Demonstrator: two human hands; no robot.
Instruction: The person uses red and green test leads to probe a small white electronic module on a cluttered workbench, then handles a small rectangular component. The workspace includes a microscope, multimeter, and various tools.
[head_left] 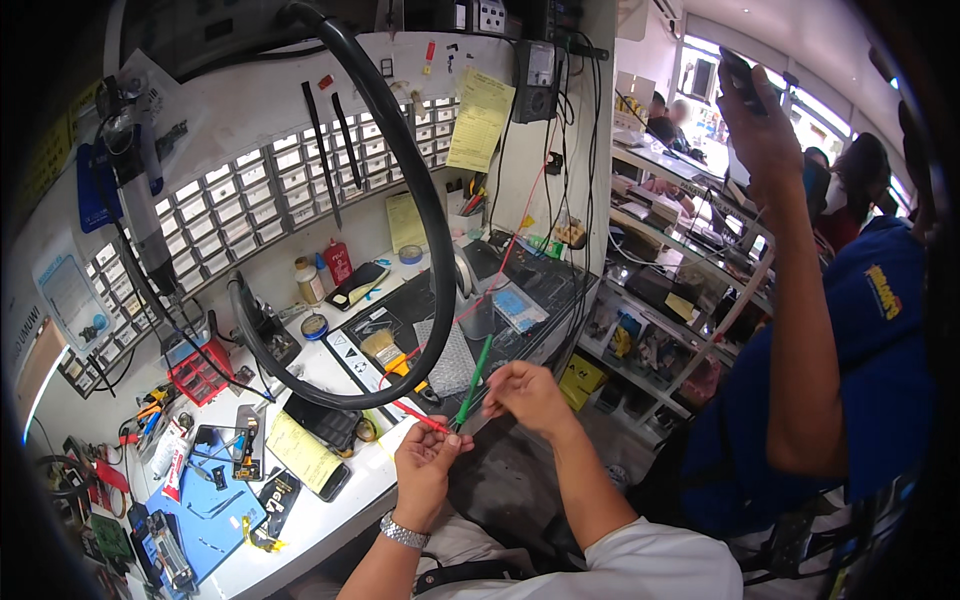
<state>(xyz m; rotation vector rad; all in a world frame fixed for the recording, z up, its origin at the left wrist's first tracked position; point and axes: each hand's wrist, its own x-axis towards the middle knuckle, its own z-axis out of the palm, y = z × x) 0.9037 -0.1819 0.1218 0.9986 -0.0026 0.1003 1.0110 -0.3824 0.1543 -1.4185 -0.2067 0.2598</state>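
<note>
My left hand [425,465], with a metal watch [404,530] at the wrist, is closed in a pinch at the near edge of the bench. Between its thumb and fingers are the end of a red test probe [420,416] and the lower end of a slim green pen-like tool [476,375]. The green tool points up and away. Just right of it is my right hand [535,400], its fingers curled together. Whatever those fingers hold, if anything, is too small to make out.
A thick black hose-like arm [425,200] loops over the bench. Nearby lie a yellow-handled brush [400,365], bubble wrap [445,350], a phone with a yellow note [305,455] and a blue mat [205,520] with parts. A person in blue [840,350] stands close at right, one arm raised.
</note>
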